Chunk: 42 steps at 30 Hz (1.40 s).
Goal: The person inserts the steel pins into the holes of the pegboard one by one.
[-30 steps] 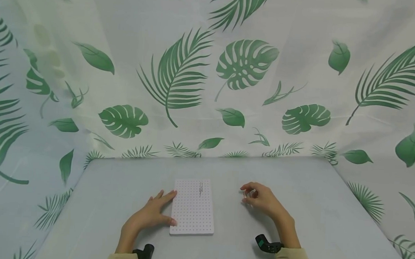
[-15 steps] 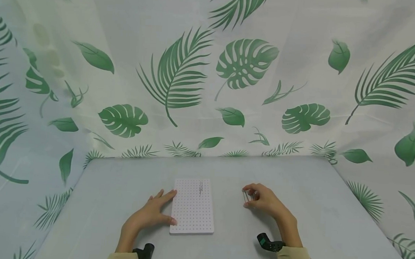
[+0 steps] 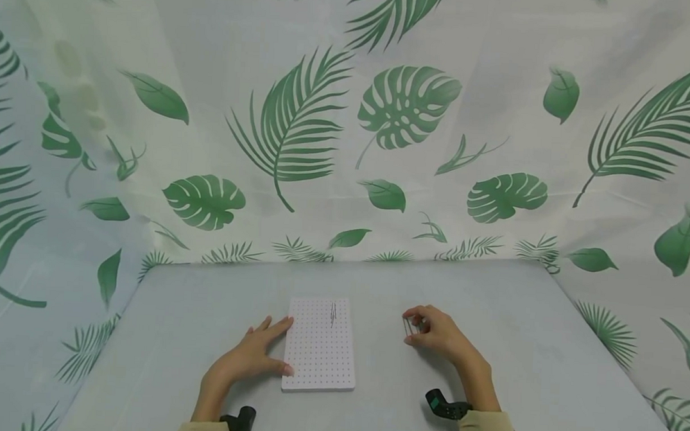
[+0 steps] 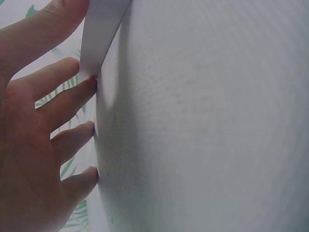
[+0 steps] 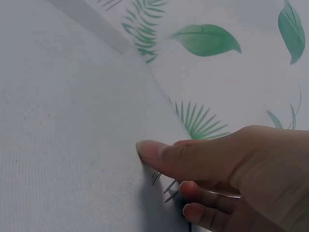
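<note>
A white pegboard (image 3: 318,356) with rows of small holes lies on the table. Several thin dark metal pins (image 3: 333,314) stand near its far right corner. My left hand (image 3: 249,356) rests along the board's left side, thumb and index finger spread and touching it. In the left wrist view the other fingertips (image 4: 89,128) reach down to the table. To the right of the board my right hand (image 3: 435,332) pinches several thin metal pins (image 3: 407,326) between thumb and fingers, just over the table. The right wrist view shows part of the pins (image 5: 170,191); the fingers hide the rest.
The pale grey table (image 3: 371,416) meets a leaf-patterned cloth (image 3: 315,227) at its back and sides. Each wrist wears a small black camera, the left one (image 3: 243,421) and the right one (image 3: 443,405) both close to the table.
My right hand has shifted slightly right and its fingertips have moved around the pins, which show more clearly now. The left hand and pegboard have stayed put.
</note>
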Available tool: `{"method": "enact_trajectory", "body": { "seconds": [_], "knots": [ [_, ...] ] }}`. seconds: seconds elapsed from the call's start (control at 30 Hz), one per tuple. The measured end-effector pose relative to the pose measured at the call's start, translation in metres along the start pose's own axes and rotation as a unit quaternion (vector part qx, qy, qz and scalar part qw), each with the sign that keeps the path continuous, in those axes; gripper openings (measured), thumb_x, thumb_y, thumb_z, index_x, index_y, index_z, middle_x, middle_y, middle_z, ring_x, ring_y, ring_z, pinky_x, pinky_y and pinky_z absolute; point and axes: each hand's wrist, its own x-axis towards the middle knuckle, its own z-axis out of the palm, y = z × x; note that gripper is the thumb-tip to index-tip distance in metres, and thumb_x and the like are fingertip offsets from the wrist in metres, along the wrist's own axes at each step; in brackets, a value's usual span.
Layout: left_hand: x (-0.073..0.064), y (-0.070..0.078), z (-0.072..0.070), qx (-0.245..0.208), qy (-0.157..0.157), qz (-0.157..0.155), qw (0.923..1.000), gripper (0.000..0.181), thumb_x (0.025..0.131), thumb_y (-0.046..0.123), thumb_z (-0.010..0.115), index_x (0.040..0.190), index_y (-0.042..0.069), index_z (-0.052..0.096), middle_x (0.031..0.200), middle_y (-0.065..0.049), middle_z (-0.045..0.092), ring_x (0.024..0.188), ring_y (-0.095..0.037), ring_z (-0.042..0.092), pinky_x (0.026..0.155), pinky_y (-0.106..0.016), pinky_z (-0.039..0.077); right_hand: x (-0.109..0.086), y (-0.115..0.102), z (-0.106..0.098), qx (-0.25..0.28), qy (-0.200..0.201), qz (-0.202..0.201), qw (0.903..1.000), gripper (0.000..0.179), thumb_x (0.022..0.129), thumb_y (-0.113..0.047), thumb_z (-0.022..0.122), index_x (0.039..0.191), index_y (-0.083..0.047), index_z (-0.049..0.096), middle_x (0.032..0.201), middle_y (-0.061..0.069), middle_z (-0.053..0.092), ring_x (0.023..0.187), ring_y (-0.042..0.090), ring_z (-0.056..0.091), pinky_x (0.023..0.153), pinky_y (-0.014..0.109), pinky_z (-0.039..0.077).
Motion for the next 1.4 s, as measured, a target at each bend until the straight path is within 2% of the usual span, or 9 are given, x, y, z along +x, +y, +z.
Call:
{"method": "enact_trajectory", "body": {
  "seconds": [0.27,0.4,0.57,0.8,1.1,1.4],
  "knots": [
    [0.0,-0.001,0.001,0.003,0.0,-0.002,1.0,0.099,0.069,0.029,0.093,0.154,0.01,0.047,0.162,-0.018,0.04,0.155,-0.047,0.019,0.125,-0.067,0.007,0.002,0.0,0.003,0.014,0.037,0.045,0.9982,0.033,0.082,-0.006,0.084,0.112,-0.004,0.071,0.093,0.004,0.067,0.08,0.015,0.06,0.067,0.028,0.05],
    [0.0,0.0,0.0,-0.002,-0.001,-0.004,1.0,0.099,0.069,0.029,0.093,0.155,0.011,0.047,0.163,-0.018,0.04,0.156,-0.047,0.018,0.125,-0.067,0.007,0.004,-0.001,0.003,0.017,0.059,0.047,0.997,0.026,0.083,-0.003,0.082,0.107,-0.004,0.07,0.09,0.004,0.068,0.075,0.014,0.06,0.061,0.025,0.049],
    [-0.001,0.0,0.0,-0.006,0.0,-0.003,1.0,0.099,0.069,0.028,0.093,0.155,0.011,0.048,0.163,-0.018,0.04,0.156,-0.047,0.018,0.125,-0.067,0.007,0.004,-0.005,0.002,0.005,0.075,0.026,0.9968,0.017,0.085,-0.002,0.079,0.098,-0.005,0.069,0.089,0.004,0.07,0.076,0.014,0.062,0.059,0.023,0.049],
    [-0.001,-0.002,0.001,-0.001,0.0,0.0,1.0,0.1,0.069,0.031,0.093,0.155,0.011,0.047,0.162,-0.021,0.039,0.155,-0.048,0.019,0.125,-0.068,0.008,0.003,-0.015,0.001,0.027,0.058,0.02,0.9978,0.012,0.088,-0.005,0.078,0.095,-0.007,0.068,0.089,0.003,0.071,0.079,0.014,0.066,0.061,0.025,0.052],
    [-0.001,-0.002,0.0,0.002,-0.001,-0.003,1.0,0.101,0.068,0.034,0.093,0.155,0.012,0.047,0.162,-0.021,0.039,0.155,-0.048,0.019,0.124,-0.069,0.008,0.004,-0.023,0.005,0.058,0.041,0.04,0.9967,0.012,0.089,-0.004,0.076,0.095,-0.008,0.067,0.089,0.004,0.07,0.076,0.014,0.065,0.059,0.026,0.053],
    [0.0,-0.002,0.001,-0.001,-0.001,-0.012,0.9999,0.101,0.068,0.034,0.093,0.156,0.014,0.046,0.163,-0.022,0.038,0.156,-0.048,0.018,0.123,-0.07,0.007,0.006,-0.027,0.007,0.049,0.043,0.022,0.9976,0.011,0.089,-0.005,0.077,0.093,-0.009,0.067,0.088,0.003,0.071,0.077,0.012,0.065,0.059,0.026,0.052]
  ]
}}
